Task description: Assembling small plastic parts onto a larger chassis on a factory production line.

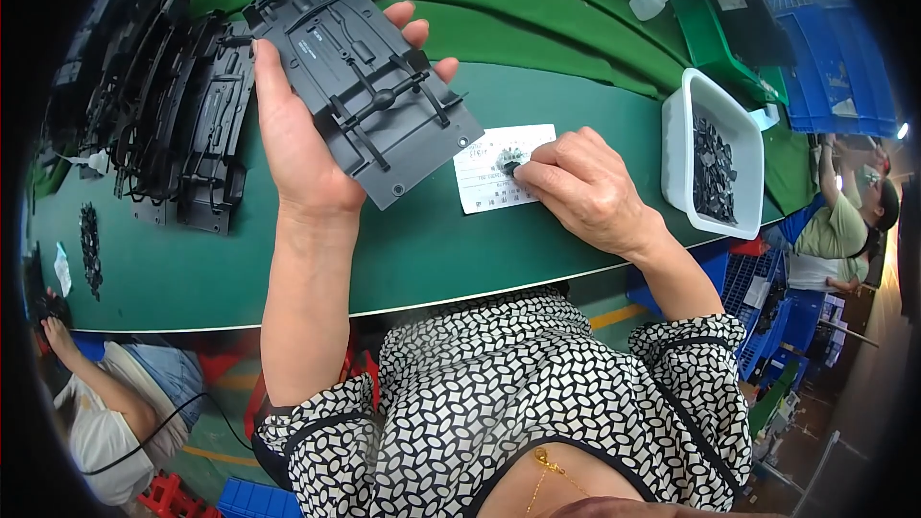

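My left hand (307,149) holds a flat dark grey plastic panel (363,80) up over the green table (422,249). My right hand (585,194) pinches a tiny black part (511,167) on a white paper slip (499,169).

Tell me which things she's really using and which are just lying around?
In use:
- left hand holding the dark plastic panel
- right hand picking small black parts off the white paper slip

Lying about:
- stack of dark panels
- white tray of black bits
- blue crates
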A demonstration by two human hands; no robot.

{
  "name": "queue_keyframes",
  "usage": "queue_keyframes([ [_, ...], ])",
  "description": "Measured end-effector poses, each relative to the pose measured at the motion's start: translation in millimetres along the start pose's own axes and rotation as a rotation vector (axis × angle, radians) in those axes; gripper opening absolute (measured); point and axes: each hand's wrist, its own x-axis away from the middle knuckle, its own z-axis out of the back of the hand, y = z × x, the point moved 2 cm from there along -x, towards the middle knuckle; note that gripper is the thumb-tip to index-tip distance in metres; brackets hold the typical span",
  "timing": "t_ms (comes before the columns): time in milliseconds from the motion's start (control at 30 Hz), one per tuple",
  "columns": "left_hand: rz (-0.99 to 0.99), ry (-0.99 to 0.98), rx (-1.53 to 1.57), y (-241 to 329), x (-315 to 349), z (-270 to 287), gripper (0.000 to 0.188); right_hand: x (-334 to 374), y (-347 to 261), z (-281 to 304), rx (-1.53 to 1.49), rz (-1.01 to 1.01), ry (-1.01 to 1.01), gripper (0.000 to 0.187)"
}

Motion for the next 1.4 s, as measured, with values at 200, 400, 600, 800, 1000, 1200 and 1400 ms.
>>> queue_keyframes([
  [200,0.022,-0.356,0.198,-4.0,-6.9,21.0,0.069,-2.7,5.7,6.5,-0.288,-0.388,0.088,0.012],
  [400,0.022,-0.362,0.21,-4.0,-7.5,20.3,0.068,-1.3,12.6,-1.1,-0.496,-0.613,0.019,0.011],
  [600,0.02,-0.352,0.21,-3.5,-7.2,20.3,0.069,-1.7,11.4,-3.2,-0.138,-0.455,0.049,0.014],
  [800,0.022,-0.325,0.2,-3.0,-7.0,19.6,0.069,-1.3,9.9,-3.1,-0.197,-0.509,0.09,0.012],
  [1000,0.024,-0.335,0.2,-4.3,-7.5,19.9,0.069,1.6,-2.3,-1.2,0.258,0.037,0.188,0.024],
  [1200,0.028,-0.345,0.203,-5.7,-7.1,21.5,0.07,3.0,-7.8,-0.4,0.354,0.19,0.099,0.02],
  [1400,0.019,-0.037,0.033,-2.3,-2.7,4.4,0.07,-0.1,-2.7,2.8,0.32,0.146,0.092,0.022],
])
